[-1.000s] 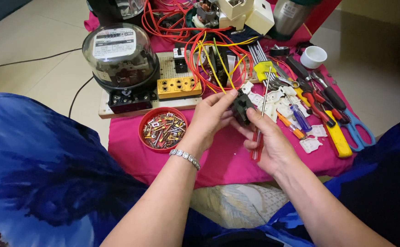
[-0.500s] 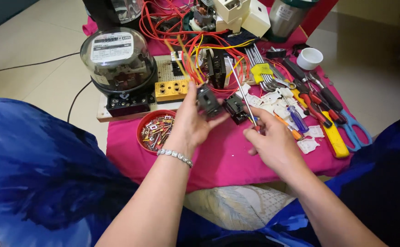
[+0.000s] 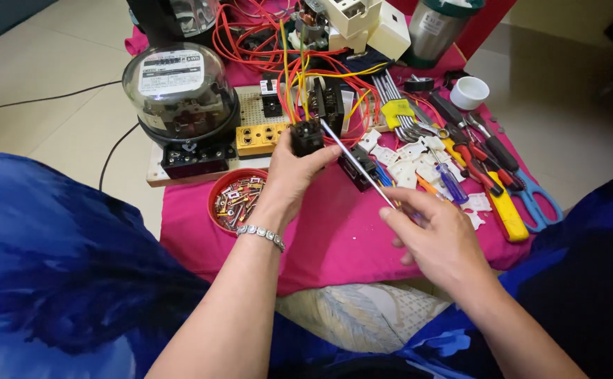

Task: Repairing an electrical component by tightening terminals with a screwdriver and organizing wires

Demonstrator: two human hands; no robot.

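My left hand (image 3: pixel 289 175) holds a small black electrical block (image 3: pixel 306 137) up over the pink cloth (image 3: pixel 334 238). A silver bracelet circles that wrist. My right hand (image 3: pixel 436 235) grips a screwdriver (image 3: pixel 359 168) whose thin metal shaft slants up-left, its tip touching the black block. A second black block (image 3: pixel 358 168) lies on the cloth just under the shaft.
A glass-domed electricity meter (image 3: pixel 180 98) stands on a wooden board at left, beside a yellow terminal piece (image 3: pixel 263 139). A red bowl of screws (image 3: pixel 236 200) sits near my left wrist. Orange wires (image 3: pixel 271 42), white plastic parts (image 3: pixel 419 154), pliers, scissors (image 3: pixel 531 200) and a white cup (image 3: pixel 469 92) fill the right.
My left hand carried the black block up and left, away from my right hand. The right hand dropped lower right, and the screwdriver now reaches across to the block.
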